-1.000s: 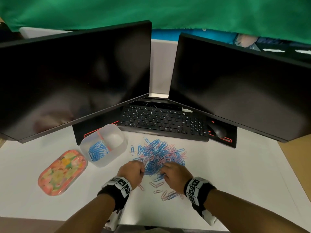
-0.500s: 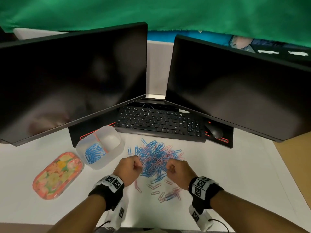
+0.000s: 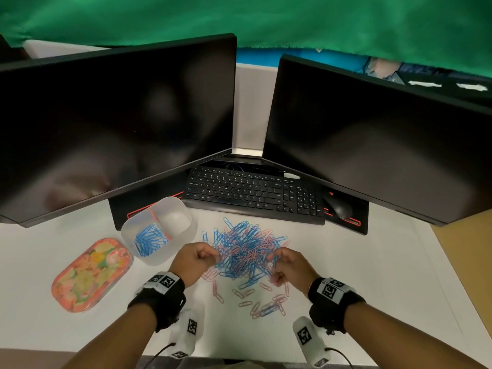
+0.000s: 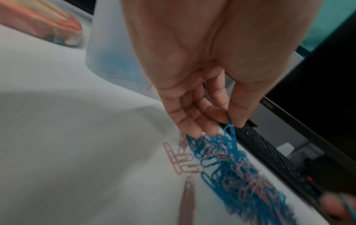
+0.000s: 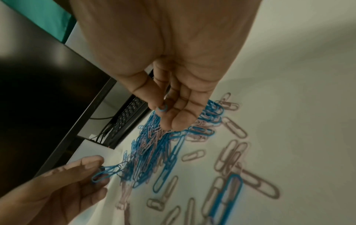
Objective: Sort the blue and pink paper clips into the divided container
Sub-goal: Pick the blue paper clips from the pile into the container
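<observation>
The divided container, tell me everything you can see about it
The divided container is a frosted, translucent plastic tub with rounded corners and an open top. It stands upright on the white desk, left of the loose clip pile. A thin pink divider splits it in two: the nearer compartment holds blue paper clips, the farther looks empty. Neither of the hands touches it.
</observation>
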